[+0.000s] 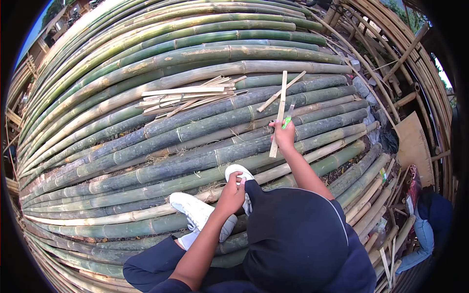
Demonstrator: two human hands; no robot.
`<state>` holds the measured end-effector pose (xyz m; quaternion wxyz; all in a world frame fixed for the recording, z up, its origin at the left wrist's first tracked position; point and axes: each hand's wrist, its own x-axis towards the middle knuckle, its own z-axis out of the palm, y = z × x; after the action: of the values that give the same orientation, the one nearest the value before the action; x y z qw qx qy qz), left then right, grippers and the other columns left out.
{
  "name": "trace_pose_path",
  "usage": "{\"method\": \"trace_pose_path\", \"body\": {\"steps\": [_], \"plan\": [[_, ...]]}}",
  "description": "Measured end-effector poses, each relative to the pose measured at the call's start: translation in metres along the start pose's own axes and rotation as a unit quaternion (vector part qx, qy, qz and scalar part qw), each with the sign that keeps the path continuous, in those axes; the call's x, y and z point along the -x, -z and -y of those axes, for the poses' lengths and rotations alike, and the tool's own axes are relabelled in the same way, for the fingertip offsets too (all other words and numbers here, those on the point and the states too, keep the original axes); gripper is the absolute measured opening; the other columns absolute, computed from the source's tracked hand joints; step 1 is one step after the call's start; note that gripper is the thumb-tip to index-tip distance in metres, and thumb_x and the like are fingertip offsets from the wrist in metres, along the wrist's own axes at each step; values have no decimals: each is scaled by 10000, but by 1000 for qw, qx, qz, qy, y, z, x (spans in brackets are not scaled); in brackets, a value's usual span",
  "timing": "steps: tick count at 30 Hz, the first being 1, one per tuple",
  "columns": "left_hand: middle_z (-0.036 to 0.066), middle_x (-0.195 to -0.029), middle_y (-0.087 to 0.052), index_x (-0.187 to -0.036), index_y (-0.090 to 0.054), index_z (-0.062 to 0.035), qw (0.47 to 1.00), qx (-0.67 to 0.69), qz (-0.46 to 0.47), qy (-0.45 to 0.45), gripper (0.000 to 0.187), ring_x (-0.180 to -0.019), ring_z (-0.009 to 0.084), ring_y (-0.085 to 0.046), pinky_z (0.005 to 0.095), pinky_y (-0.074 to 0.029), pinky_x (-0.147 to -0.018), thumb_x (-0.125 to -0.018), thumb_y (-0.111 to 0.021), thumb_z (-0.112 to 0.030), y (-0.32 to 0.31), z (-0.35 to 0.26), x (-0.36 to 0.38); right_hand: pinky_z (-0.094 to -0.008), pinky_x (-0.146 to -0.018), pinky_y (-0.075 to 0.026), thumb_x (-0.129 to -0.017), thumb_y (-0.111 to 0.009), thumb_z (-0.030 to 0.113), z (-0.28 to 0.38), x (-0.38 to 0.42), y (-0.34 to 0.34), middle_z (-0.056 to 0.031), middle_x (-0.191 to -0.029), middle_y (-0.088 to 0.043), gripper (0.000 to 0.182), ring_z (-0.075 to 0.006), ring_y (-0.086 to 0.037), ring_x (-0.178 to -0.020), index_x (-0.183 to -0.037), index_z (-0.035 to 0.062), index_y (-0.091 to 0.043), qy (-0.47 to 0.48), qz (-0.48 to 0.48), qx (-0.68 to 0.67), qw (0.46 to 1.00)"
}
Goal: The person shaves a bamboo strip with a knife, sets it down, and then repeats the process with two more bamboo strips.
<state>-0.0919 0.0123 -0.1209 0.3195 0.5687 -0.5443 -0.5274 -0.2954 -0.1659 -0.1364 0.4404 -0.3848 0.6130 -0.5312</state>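
Note:
My right hand (284,133) is closed round a flat, pale bamboo strip (282,100) and a green-handled cutter knife (287,121), whose blade points up beside the strip. Lower and to the left, my left hand (231,194) has its fingers bent together by the toe of a white shoe (239,171); what they hold, if anything, is too small to make out. A second strip (282,91) lies slanted on the bamboo poles, passing behind the first. Further left, a loose pile of split strips (193,94) rests across the poles.
Long green and grey bamboo poles (195,132) lie side by side under everything. Another white shoe (198,209) rests on them. A dark cap (298,234) covers the lower middle. At right are a brown board (414,146), a bamboo frame and another person's blue-clad leg (421,234).

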Motion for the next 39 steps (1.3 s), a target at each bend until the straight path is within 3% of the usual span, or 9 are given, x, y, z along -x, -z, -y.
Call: {"method": "trace_pose_path", "body": {"steps": [5, 8, 11, 15, 19, 24, 30, 33, 39], "plan": [[199, -1031, -602, -1259, -389, -5, 1000, 5, 16, 9, 323, -881, 314, -630, 388, -475, -800, -980, -437, -159, -1, 3, 0, -319, -489, -542, -944, -534, 123, 5, -88, 17, -132, -861, -637, 175, -181, -622, -588, -948, 25, -390, 40, -80, 71, 993], [204, -1057, -590, -1263, -386, -1, 1000, 13, 21, 9, 330, -903, 316, -626, 384, -475, -806, -980, -437, -163, -5, 6, -6, -332, -530, -535, -956, -532, 171, -18, -144, 36, -136, -986, -589, 233, -211, -656, -731, -1053, 35, -369, 6, 26, -96, 995], [181, -1122, -551, -1291, -376, -12, 999, 16, 37, 9, 369, -938, 263, -594, 361, -471, -821, -992, -438, -221, -5, 9, -13, -378, -625, -588, -944, -554, 170, -25, -153, 44, -179, -1077, -497, 378, -279, -649, -904, -1177, -26, -329, -79, -8, 67, 995], [166, -1172, -517, -1314, -364, -7, 998, 15, 51, 32, 447, -990, 220, -564, 358, -464, -871, -994, -457, -306, 13, 18, -30, -341, -555, -580, -930, -558, 166, -13, -87, 15, -152, -972, -563, 289, -257, -669, -778, -1066, -8, -371, -77, 10, 64, 995], [195, -1179, -534, -1277, -403, 25, 997, -76, -4, -26, 457, -1085, 273, -556, 390, -454, -919, -969, -501, -298, 47, 40, -77, -336, -533, -569, -941, -537, 152, 18, 15, -20, -191, -1037, -578, 220, -260, -683, -784, -969, 40, -349, -149, 216, 20, 965], [224, -1179, -537, -1219, -458, 40, 972, -197, -81, -100, 388, -1113, 335, -541, 390, -409, -985, -934, -529, -214, 93, 53, -159, -327, -504, -548, -945, -539, 132, 24, 100, -39, -188, -987, -611, 211, -254, -692, -753, -989, 42, -353, -170, 332, 15, 928], [220, -1324, -462, -1229, -496, -18, 928, -346, -39, -134, 367, -1246, 381, -429, 438, -343, -1046, -915, -518, -208, 114, 38, -239, -315, -528, -516, -908, -589, 142, 19, 119, -21, -153, -853, -596, 228, -204, -678, -650, -910, 12, -402, -99, 309, 121, 938], [155, -1492, -293, -1307, -483, -74, 890, -441, -39, -109, 439, -1397, 326, -238, 533, -254, -1094, -910, -502, -260, 115, 34, -273, -324, -529, -495, -894, -603, 137, 21, 118, -12, -143, -800, -586, 228, -194, -673, -626, -901, 0, -420, -103, 287, 146, 941], [132, -1575, -99, -1379, -454, -123, 845, -529, -21, -73, 510, -1447, 317, -117, 619, -176, -1086, -886, -470, -255, 114, 26, -345, -350, -527, -439, -870, -619, 133, 3, 114, -2, -146, -714, -577, 225, -187, -566, -554, -905, -2, -443, -29, 266, 144, 953]]}}
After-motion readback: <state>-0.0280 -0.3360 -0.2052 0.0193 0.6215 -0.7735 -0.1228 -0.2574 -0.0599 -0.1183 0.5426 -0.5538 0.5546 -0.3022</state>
